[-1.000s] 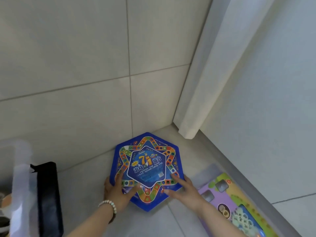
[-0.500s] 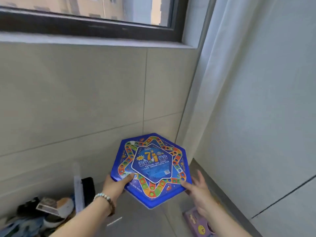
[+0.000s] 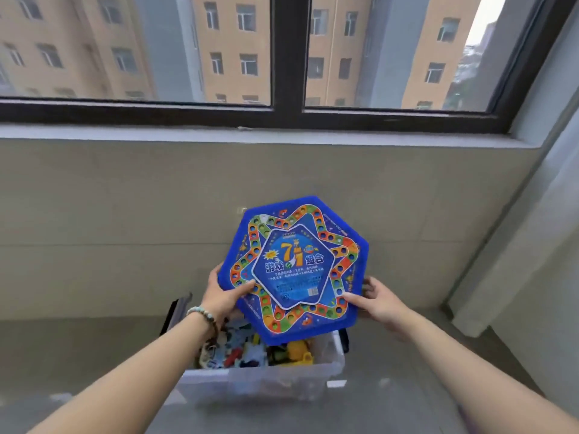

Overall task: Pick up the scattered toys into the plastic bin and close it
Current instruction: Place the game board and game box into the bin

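Clear plastic forms the bin (image 3: 260,383), which stands on the grey floor (image 3: 391,411) nearest the person and is already heaped with small toys (image 3: 247,352). Just above the bin, the blue hexagonal game board (image 3: 294,267) is held tilted. The left hand (image 3: 222,296) grips one edge and the right hand (image 3: 379,300) pinches the opposite one, probably to steady so wide a piece as it is lowered. Behind the bin rise a beige tiled wall (image 3: 125,214) and a dark-framed window (image 3: 156,48).

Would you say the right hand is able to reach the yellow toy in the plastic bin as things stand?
Probably not yet: the right hand and left hand both grip the blue game board, which hangs over the plastic bin, partly above the yellow toy.
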Motion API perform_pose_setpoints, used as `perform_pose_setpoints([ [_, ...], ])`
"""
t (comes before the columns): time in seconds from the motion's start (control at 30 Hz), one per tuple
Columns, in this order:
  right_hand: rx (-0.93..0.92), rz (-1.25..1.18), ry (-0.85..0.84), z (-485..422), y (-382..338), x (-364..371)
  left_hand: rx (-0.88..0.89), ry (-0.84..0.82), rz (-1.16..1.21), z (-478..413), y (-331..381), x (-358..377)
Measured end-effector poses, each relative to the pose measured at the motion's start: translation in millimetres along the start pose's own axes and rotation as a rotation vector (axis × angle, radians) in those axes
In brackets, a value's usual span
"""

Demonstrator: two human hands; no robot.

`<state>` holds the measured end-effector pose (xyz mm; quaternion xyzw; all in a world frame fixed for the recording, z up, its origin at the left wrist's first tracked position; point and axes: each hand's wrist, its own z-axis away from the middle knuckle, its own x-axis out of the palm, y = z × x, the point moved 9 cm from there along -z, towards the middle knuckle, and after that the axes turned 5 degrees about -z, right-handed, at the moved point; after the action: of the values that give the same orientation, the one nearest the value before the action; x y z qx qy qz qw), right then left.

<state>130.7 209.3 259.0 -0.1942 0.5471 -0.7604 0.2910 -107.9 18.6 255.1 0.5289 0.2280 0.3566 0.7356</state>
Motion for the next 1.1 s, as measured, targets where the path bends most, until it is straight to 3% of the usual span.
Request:
perform_pose_setpoints([
  [0.13,0.015,0.097,-0.012,-27,39,60,-0.04,0.134,-0.079,-12,-29,-66],
  [0.27,0.073,0.168,0.011,-58,77,80,-0.031,0.177,-0.219,-38,-47,-84],
  [0.4,0.169,0.24,-0.008,-78,113,89,-0.009,0.169,-0.373,-73,-63,-85],
  [0.53,0.434,0.503,-0.198,-75,155,105,-0.174,0.054,-0.52,-83,-106,-76],
  [0.63,0.455,0.591,-0.206,-78,154,104,-0.204,0.073,-0.591,-81,-109,-73],
  [0.73,0.377,0.589,-0.131,-82,137,92,-0.116,0.062,-0.631,-80,-88,-59],
  [0.9,0.302,0.475,-0.078,-62,103,45,0.088,-0.132,-0.84,-55,-57,20],
  [1.1,0.244,0.332,0.093,3,72,-90,0.382,-0.364,-1.04,-10,-31,163],
])
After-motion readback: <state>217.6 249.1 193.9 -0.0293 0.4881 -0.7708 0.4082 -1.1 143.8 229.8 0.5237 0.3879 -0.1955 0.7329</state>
